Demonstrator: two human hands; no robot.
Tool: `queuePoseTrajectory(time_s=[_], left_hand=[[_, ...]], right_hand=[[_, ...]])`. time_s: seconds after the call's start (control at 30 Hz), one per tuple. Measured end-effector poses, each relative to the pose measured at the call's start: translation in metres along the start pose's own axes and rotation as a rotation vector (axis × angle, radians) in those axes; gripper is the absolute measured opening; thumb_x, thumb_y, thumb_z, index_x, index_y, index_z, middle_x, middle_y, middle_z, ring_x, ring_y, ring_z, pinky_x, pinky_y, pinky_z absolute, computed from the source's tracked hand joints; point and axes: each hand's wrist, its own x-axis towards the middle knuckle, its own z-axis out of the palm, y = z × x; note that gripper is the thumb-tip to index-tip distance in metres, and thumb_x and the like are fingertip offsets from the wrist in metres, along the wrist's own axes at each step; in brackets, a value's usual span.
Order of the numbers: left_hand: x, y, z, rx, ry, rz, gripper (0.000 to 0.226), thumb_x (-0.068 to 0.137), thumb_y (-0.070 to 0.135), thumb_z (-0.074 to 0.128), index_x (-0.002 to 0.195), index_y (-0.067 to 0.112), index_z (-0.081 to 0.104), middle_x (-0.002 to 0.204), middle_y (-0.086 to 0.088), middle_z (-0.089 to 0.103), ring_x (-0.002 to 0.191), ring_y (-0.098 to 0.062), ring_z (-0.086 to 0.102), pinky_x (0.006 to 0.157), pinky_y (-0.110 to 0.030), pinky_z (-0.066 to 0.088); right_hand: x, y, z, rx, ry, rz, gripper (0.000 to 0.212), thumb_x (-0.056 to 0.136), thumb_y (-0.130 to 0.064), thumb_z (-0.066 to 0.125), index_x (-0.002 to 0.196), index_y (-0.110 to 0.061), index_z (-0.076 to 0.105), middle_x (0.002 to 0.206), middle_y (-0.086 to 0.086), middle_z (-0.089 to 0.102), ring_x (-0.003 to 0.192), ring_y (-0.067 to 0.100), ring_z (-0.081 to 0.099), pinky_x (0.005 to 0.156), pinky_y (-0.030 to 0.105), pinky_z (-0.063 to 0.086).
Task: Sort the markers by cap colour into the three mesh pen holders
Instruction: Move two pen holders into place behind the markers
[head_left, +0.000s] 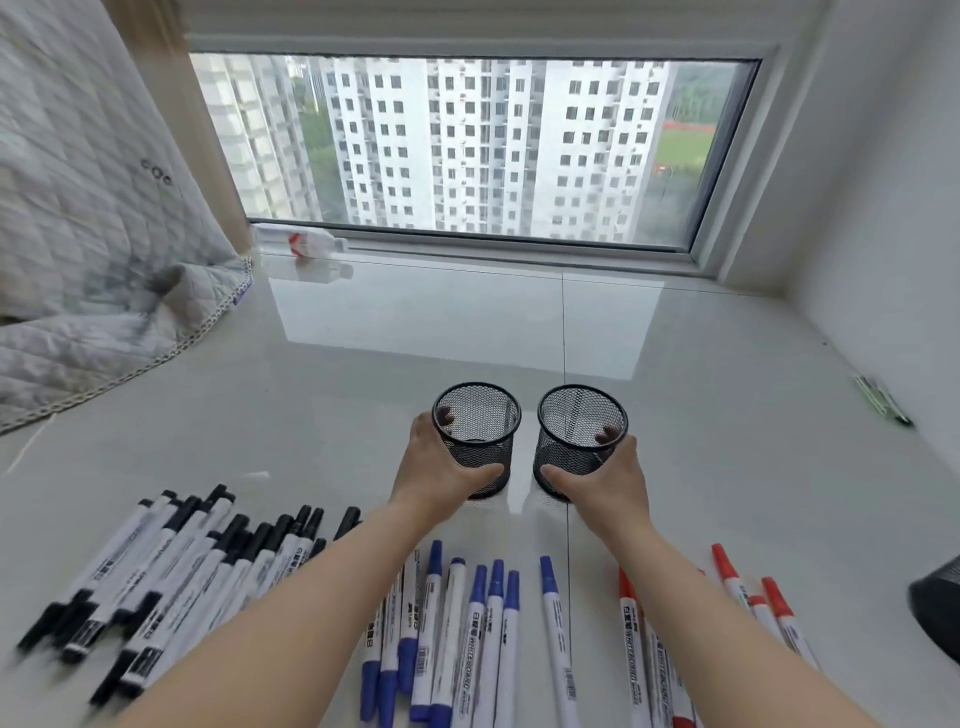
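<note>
Head view: left hand (441, 467) grips the left mesh holder (478, 436), right hand (605, 475) grips the right mesh holder (582, 434), both upright beyond the floor's black (171, 566), blue (457, 623), red markers (727, 613); best set holders apart, one behind each pile.

You get bright, even daylight from the window (472, 150), which throws a pale glare patch on the glossy floor (457, 322). Wide-angle distortion bends the edges, and the black-capped markers (171, 577) lower left are motion-blurred.
</note>
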Motion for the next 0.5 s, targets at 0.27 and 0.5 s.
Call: queuePoseTrajectory(time_s=[0.27, 0.5], left_hand=[[0.006, 0.002, -0.004, 0.03, -0.009, -0.026, 0.084, 0.059, 0.039, 0.083, 0.126, 0.018, 0.038, 0.12, 0.006, 0.044, 0.106, -0.007, 0.04, 0.09, -0.02, 0.03], [-0.024, 0.014, -0.003, -0.015, 0.104, -0.154, 0.079, 0.073, 0.03, 0.076, 0.135, 0.011, 0.031, 0.133, -0.008, 0.035, 0.12, -0.022, 0.044, 0.097, -0.029, 0.037]], right_hand=[[-0.002, 0.003, -0.002, -0.023, -0.043, -0.007, 0.076, 0.059, -0.037, 0.083, 0.117, -0.02, 0.038, 0.11, -0.008, 0.051, 0.1, 0.011, 0.049, 0.082, 0.024, 0.036], [-0.015, -0.003, -0.025, -0.089, -0.099, 0.0, 0.091, 0.073, -0.023, 0.077, 0.144, -0.01, 0.021, 0.142, 0.007, 0.038, 0.13, 0.021, 0.038, 0.104, 0.031, 0.033]])
